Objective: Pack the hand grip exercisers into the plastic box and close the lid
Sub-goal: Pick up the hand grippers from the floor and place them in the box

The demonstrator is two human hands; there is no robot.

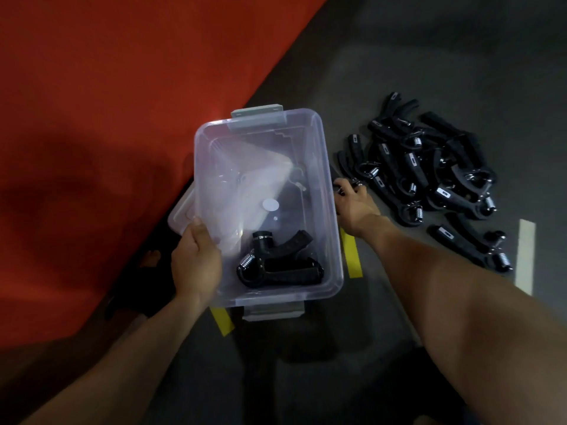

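Fingers of the left hand (196,262) curl over the near-left rim of the clear plastic box (331,240), gripping it. Two exercisers (276,265) lie inside, just right of that grip. Beyond the box's right wall, the right hand (352,207) pinches one exerciser (356,183) at the edge of the pile (429,179) on the floor.

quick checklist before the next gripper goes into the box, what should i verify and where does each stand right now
1. Plastic box open: ok, no lid on top.
2. Box steadied: ok, left hand grips its near-left wall.
3. Room inside: ok, only a couple of exercisers in the box.
4. Right hand holds an exerciser: ok, fingers curled on one beside the box.
5. Pile of exercisers in reach: ok.
6. Lid ready: cannot tell, it is partly hidden beneath the box.
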